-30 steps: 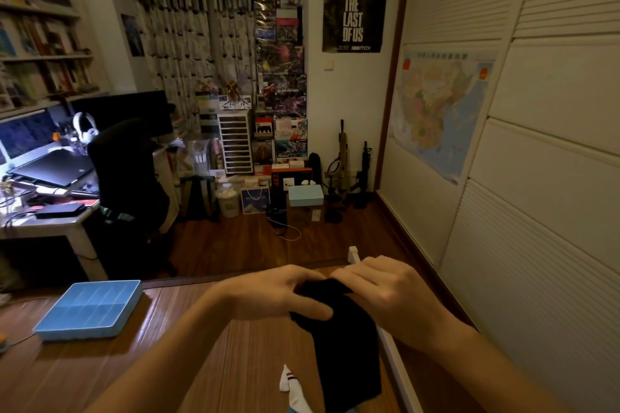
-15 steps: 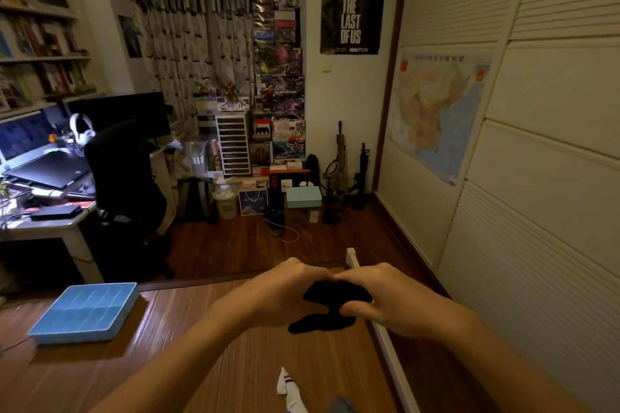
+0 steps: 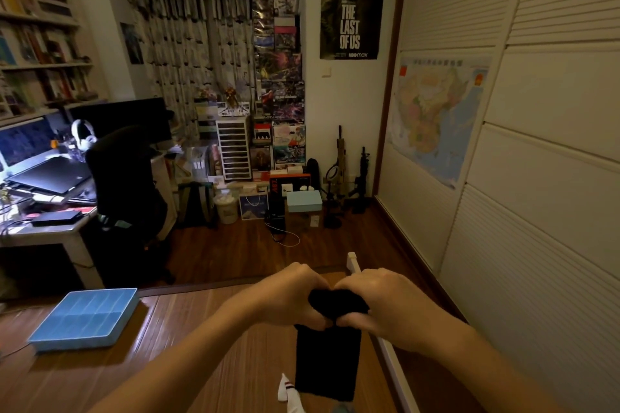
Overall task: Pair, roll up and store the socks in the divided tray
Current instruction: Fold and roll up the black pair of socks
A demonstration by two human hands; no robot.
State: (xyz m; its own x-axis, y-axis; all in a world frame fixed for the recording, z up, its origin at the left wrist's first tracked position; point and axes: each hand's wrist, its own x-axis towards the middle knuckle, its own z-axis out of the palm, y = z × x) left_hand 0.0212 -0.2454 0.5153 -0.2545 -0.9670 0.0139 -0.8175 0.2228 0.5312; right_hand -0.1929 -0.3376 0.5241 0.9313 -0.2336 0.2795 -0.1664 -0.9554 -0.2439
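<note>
Black socks (image 3: 327, 359) hang in front of me, their top end rolled into a dark bundle between my hands. My left hand (image 3: 288, 298) grips the roll from the left with curled fingers. My right hand (image 3: 382, 302) grips it from the right, thumb under the roll. The unrolled part drops straight down over the wooden surface. A white sock with dark stripes (image 3: 288, 391) lies below, at the bottom edge. The blue divided tray (image 3: 85, 318) sits on the wooden surface at the left, away from both hands; I see nothing in its compartments.
The wooden platform (image 3: 188, 345) has a white rail (image 3: 385, 349) along its right side, next to a white louvred wardrobe (image 3: 536, 178). Beyond lie a desk with a laptop (image 3: 50, 178), a black chair (image 3: 124, 178), stacked boxes and a light-blue box (image 3: 303, 200).
The black socks were bunched into a small roll half a second ago; now a long flat part hangs down below my hands again. Both hands stay together on the roll.
</note>
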